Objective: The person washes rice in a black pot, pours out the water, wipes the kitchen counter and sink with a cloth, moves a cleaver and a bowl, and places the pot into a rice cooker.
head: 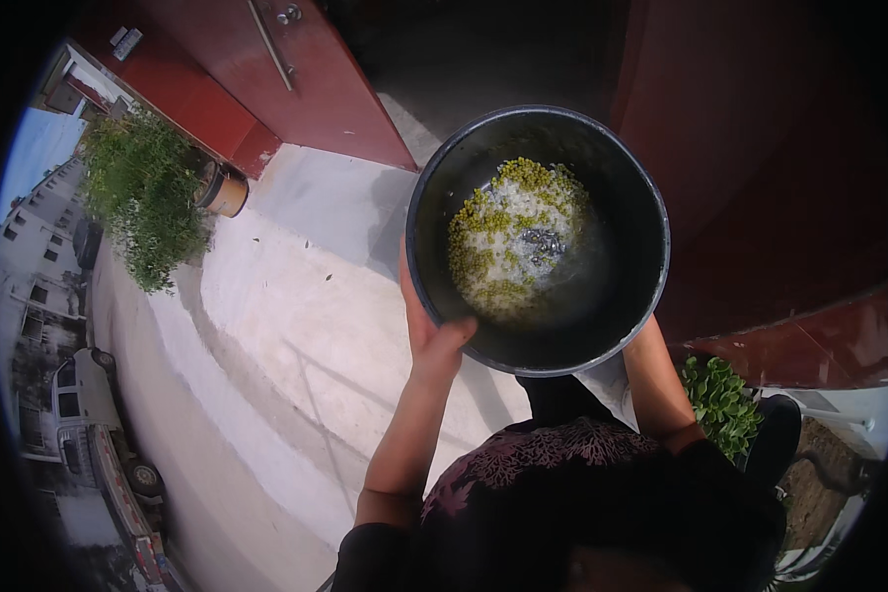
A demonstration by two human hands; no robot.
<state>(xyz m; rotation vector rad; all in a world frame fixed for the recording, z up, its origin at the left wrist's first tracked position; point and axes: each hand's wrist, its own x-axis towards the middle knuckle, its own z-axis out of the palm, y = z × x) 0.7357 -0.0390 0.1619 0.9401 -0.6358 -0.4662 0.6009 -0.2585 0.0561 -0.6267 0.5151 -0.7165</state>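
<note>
A round dark cooking pot [599, 288] is held in front of me, its mouth facing up at the camera. In the bottom lie green beans [481, 214], which look like mung beans, mixed with white rice grains [499, 251]. A shiny wet patch shows between the grains, and beans and rice are heaped toward the pot's left side. My left hand [436, 337] grips the pot at its lower left, thumb by the rim. On the right, my right hand is hidden behind the pot; only the forearm [658, 370] reaching under that side shows.
A red door [325, 81] with a metal handle stands ajar ahead, beside a dark doorway. Bushy greenery [144, 192] and a planter [226, 194] stand at left. A truck [89, 399] is parked on the road. Another leafy plant [721, 407] grows near my right arm.
</note>
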